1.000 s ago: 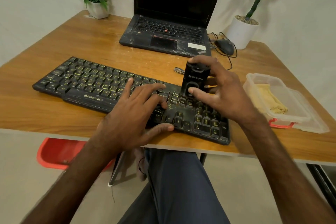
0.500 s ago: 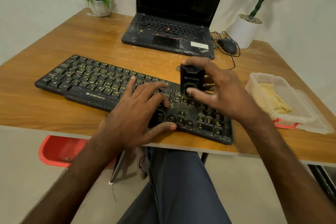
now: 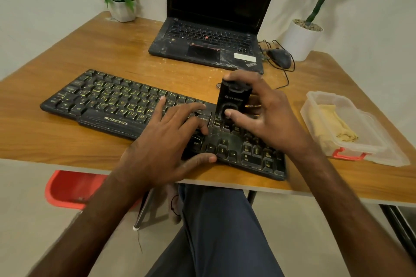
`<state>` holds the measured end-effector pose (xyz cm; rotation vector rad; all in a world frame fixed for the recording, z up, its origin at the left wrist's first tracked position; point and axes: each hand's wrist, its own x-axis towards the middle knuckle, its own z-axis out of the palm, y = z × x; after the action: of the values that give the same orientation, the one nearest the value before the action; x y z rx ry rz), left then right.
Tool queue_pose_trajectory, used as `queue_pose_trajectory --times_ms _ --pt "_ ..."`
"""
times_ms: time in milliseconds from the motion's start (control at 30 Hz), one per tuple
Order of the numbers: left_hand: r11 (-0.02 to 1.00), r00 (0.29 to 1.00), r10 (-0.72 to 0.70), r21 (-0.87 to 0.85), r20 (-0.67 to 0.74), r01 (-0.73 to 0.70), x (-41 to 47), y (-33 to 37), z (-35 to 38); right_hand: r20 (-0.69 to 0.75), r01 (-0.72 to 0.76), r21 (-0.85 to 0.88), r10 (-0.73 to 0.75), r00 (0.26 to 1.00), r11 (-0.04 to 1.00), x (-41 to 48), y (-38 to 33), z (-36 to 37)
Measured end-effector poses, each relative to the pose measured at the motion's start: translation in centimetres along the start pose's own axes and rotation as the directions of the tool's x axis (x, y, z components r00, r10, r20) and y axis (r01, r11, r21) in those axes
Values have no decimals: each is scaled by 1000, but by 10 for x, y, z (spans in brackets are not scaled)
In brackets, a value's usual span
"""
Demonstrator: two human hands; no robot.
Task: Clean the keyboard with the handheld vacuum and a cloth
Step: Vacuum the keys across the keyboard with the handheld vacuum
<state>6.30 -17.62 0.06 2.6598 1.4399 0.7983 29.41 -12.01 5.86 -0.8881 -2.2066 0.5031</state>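
A black keyboard (image 3: 105,101) lies slanted across the wooden table (image 3: 67,141), its right end near the front edge. My right hand (image 3: 267,119) grips a small black handheld vacuum (image 3: 234,99) that stands upright on the keys above the arrow block, with my thumb on its front. My left hand (image 3: 171,144) rests flat on the keyboard's right-middle part, fingers spread and the thumb at its front edge. A yellow cloth (image 3: 335,123) lies inside a clear plastic box (image 3: 360,139) at the right.
A black laptop (image 3: 209,45) stands open behind the keyboard, with a wired mouse (image 3: 279,57) to its right. White plant pots stand at the back left (image 3: 122,11) and back right (image 3: 300,40). A red stool (image 3: 72,189) is under the table.
The vacuum in my right hand has shifted slightly left and farther back along the keys. My left hand stays pressed on the keyboard.
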Motion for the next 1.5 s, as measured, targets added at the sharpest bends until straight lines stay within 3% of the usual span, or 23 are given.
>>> queue_pose_trajectory --times_ms 67,133,267,400,467,567,733,933,1067,1267,1400,1500 --pt "1000 1000 1 6 -4 -1 -1 0 0 39 38 69 -40 998 997 -6 -5 3" --pt "1000 1000 1 3 -3 -1 0 -1 -1 43 49 31 -51 998 998 -8 -5 4" --pt "1000 1000 -4 8 12 4 -1 -1 -1 -49 7 -35 -9 999 999 -2 -2 -1" --pt "1000 1000 9 14 2 -9 -2 -1 0 62 32 53 -35 997 998 -8 -12 6" --pt "1000 1000 8 18 4 -8 -2 -1 0 70 45 -30 -43 997 999 -7 -9 7" --pt "1000 1000 3 14 10 -3 -2 -1 0 -33 -26 -109 22 999 994 -1 2 0" --pt "1000 1000 3 4 8 -3 -4 0 1 63 -27 101 21 998 995 -13 -7 0" --pt "1000 1000 -4 -10 14 4 -6 0 1 -35 -82 -49 80 996 995 -4 4 -3" --pt "1000 1000 9 -3 -10 -9 -7 2 2 82 -6 61 1 997 998 -10 -8 -3" --pt "1000 1000 6 4 -10 -6 -6 1 2 39 6 -175 0 999 985 2 0 -1" --pt "1000 1000 5 10 -14 -5 -6 1 1 150 4 58 -13 989 998 1 -10 0" --pt "1000 1000 -1 20 -5 1 -5 1 0 110 -14 -48 19 994 999 6 -6 2"
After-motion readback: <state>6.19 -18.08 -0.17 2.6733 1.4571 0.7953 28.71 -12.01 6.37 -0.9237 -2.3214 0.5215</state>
